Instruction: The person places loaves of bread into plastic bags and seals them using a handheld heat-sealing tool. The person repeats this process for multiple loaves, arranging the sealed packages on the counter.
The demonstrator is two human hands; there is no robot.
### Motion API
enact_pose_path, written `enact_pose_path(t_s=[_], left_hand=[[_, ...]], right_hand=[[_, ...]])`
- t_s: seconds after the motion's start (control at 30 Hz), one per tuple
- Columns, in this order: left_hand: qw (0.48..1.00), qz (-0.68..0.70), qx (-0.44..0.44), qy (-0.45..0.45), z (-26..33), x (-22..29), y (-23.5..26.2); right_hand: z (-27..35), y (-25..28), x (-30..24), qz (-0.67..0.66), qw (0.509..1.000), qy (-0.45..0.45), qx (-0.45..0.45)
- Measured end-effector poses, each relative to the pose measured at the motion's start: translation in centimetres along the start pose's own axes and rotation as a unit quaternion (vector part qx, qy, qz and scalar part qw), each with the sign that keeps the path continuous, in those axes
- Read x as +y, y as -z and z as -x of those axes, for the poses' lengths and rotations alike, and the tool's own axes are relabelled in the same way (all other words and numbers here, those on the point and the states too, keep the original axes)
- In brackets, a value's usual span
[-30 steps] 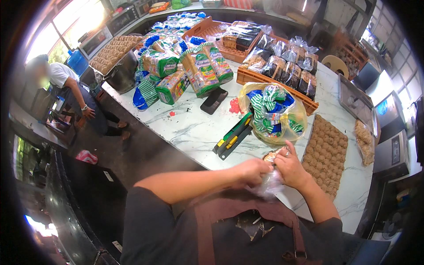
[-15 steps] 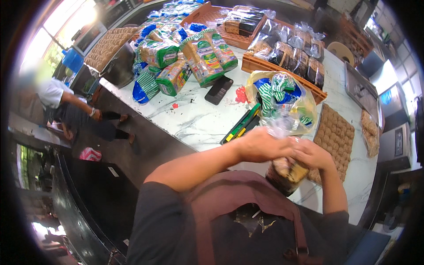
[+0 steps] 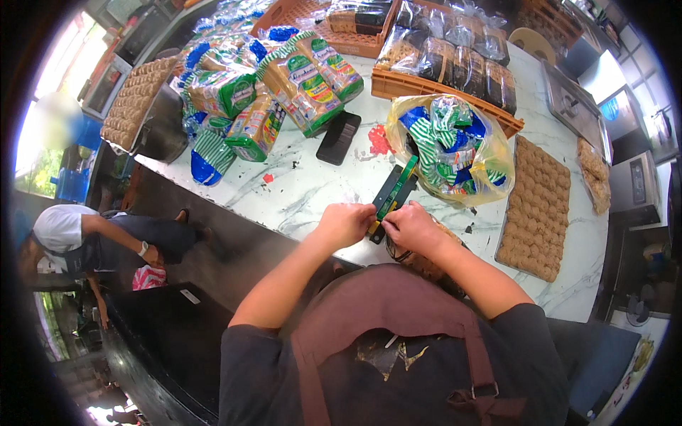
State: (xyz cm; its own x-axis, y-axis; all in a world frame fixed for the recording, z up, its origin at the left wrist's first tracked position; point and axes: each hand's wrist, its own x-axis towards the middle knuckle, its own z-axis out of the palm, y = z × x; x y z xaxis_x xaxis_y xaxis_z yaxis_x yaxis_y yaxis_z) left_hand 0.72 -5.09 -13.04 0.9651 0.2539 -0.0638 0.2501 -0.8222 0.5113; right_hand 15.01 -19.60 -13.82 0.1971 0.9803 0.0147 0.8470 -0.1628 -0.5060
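A green and black bag-neck sealer (image 3: 398, 188) with yellow marks lies on the marble-patterned table between my two hands. My left hand (image 3: 347, 224) is closed at the sealer's left side, its fingertips against it; what they pinch is hidden. On the other side my right hand (image 3: 415, 226) is closed on the gathered neck of a bagged loaf (image 3: 426, 266). The loaf leans near my apron, partly covered by my right forearm. Just beyond the sealer sits a yellowish clear bag (image 3: 490, 170) full of blue, green and white bread wrappers.
Packaged loaves (image 3: 302, 78) are heaped at the left, with a black phone (image 3: 338, 138) beside them. An orange crate (image 3: 440, 92) holds dark bagged loaves at the back. A tray of brown rolls (image 3: 533, 209) lies right. Another person (image 3: 106, 238) stands left beyond the table.
Both hands have moved left, bringing the bagged loaf's neck from in front of the yellowish bag to the sealer. The view has shifted, and the person at left now bends lower.
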Motion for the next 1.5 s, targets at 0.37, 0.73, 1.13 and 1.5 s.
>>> enact_pose_path(t_s=[0.37,0.73,1.13,1.5], left_hand=[[0.998,0.039,-0.046,-0.025,-1.2,-2.2,-1.0],[0.985,0.158,0.025,0.07,0.8,0.1,-3.2],[0.96,0.149,-0.132,0.195,-0.2,-2.3,-8.0],[0.99,-0.053,0.081,-0.101,2.6,5.8,-5.2]], right_hand=[[-0.7,-0.1,-0.1,-0.069,0.991,-0.099,-0.061],[0.1,0.0,1.0,-0.055,0.989,-0.038,-0.13],[-0.8,-4.9,2.9,0.111,0.916,-0.115,-0.368],[3.5,-4.9,6.3,0.044,0.952,-0.079,-0.292]])
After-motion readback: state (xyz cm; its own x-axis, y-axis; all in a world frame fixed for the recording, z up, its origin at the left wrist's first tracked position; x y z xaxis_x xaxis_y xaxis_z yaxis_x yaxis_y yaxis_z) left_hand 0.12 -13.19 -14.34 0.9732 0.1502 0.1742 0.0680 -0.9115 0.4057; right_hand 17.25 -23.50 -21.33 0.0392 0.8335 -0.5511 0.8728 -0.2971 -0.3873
